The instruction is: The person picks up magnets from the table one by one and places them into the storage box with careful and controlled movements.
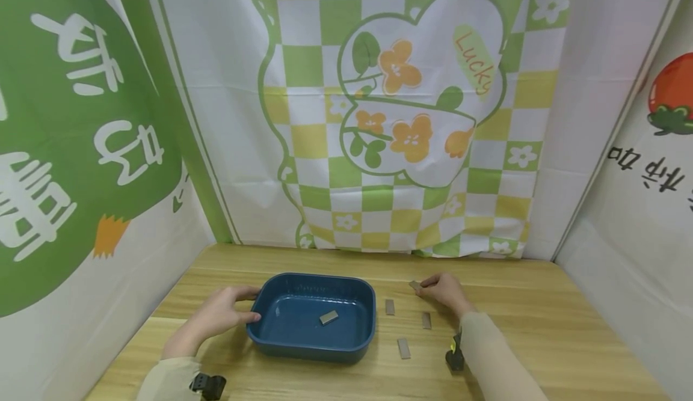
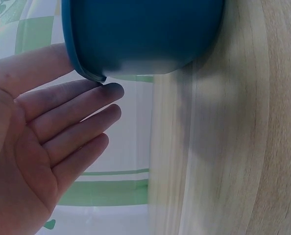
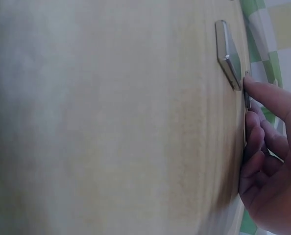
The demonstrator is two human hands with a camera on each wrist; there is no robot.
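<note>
A dark blue plastic basin stands on the table, with one small grey metal-looking block lying inside. At its left end, my left hand holds the rim, thumb over the edge; the other fingers stretch nearly straight by the outer wall in the left wrist view. Toward the back right of the table, my right hand pinches another flat rectangular block between thumb and fingers, low over the wood. Near that hand lie loose blocks: one to its left, one below it, another nearer the front.
The wooden table ends at the back against a checked curtain. Printed cloth walls rise on the left and right. A black wrist camera is strapped to each arm, the right one close to the blocks.
</note>
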